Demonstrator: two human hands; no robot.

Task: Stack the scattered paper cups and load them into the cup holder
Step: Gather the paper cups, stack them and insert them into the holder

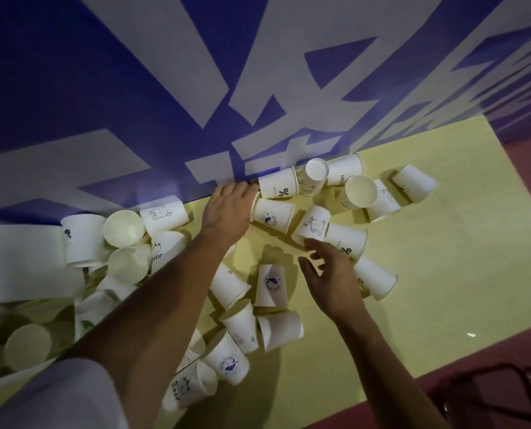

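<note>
Paper cups (279,329) are scattered all over the yellow tabletop (443,274), mostly tipped over and bunched along its far edge. The left hand (230,209) is stretched out to that edge, fingers against a whale-logo cup (272,216); an actual grip can't be made out. The right hand (329,274) is held with fingers loose and spread, nothing in it, just beside a bear-print cup (312,226).

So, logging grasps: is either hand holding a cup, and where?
Right hand is open, holding nothing. Left hand covers the rim of a cup; grip cannot be told.
</note>
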